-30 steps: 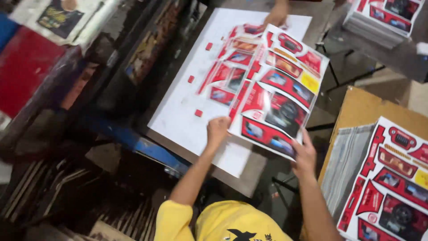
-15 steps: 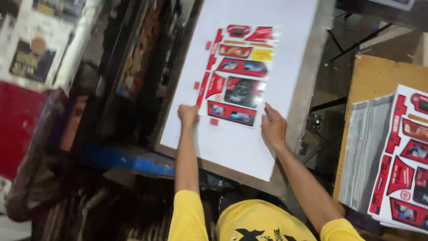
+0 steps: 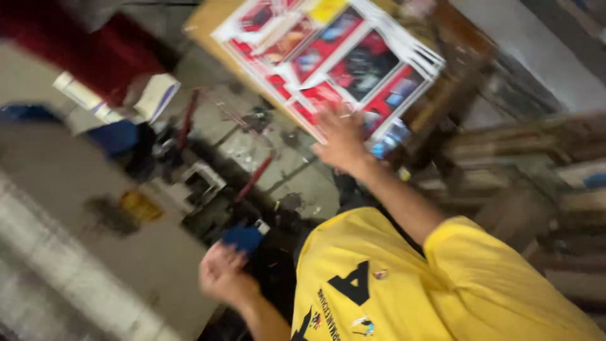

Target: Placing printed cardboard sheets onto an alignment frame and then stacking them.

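Right hand [image 3: 341,136] flat, fingers spread, pressing stack of red printed die-cut sheets [image 3: 328,60] on wooden table [image 3: 208,19] — left hand [image 3: 222,273] loosely curled, holding nothing, near blue object [image 3: 243,238]; blurry.

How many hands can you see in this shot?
2. The right hand rests on the stack of red printed sheets at the top; the left hand is low down, beside a small blue object.
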